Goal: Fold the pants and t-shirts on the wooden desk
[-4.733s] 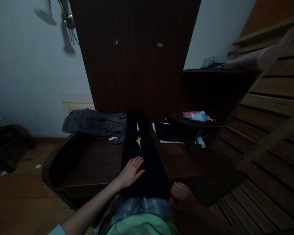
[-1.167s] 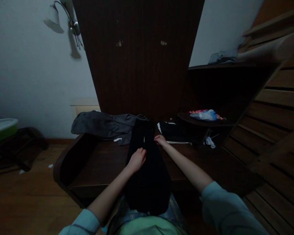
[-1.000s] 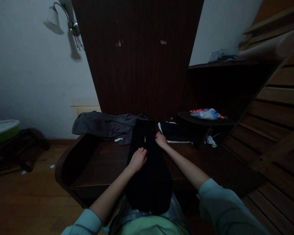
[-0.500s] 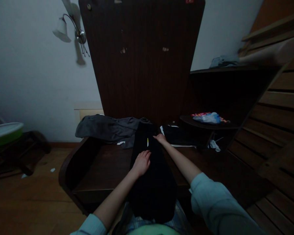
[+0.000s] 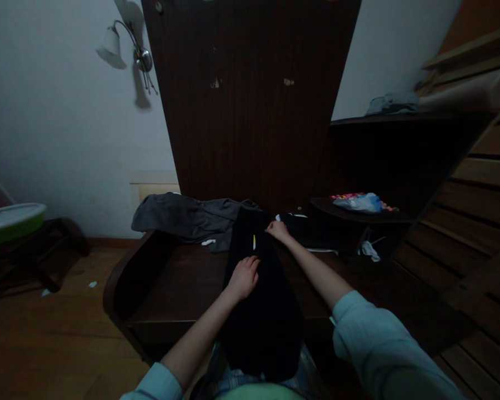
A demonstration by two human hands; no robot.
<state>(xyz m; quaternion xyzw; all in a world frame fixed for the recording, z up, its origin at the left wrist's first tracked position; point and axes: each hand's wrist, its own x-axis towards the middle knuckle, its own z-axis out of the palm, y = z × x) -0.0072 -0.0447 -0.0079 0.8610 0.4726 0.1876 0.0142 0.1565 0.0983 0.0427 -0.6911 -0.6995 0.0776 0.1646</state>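
A long black garment (image 5: 261,311) stretches from my lap onto the dark wooden bench (image 5: 179,283); its exact kind is hard to make out in the dim light. A small yellow and white mark (image 5: 254,243) shows on it. My left hand (image 5: 245,276) lies flat on the cloth just below this mark, fingers extended. At the garment's upper right edge, my right hand (image 5: 278,230) has thumb and fingers pinched together on the black cloth. A grey garment (image 5: 191,215) lies crumpled behind and to the left, partly beneath the black one.
Dark folded cloth (image 5: 308,229) with white parts lies right of my right hand. A corner shelf (image 5: 341,211) holds a plastic bag (image 5: 360,203). A wall lamp (image 5: 112,47) hangs left of the tall dark panel (image 5: 250,111). A green-sided basin (image 5: 16,225) stands at far left.
The view has shifted slightly, so the scene sits a little farther right. My right hand's fingers are drawn closer together at the cloth's edge. My left hand stays on the garment.
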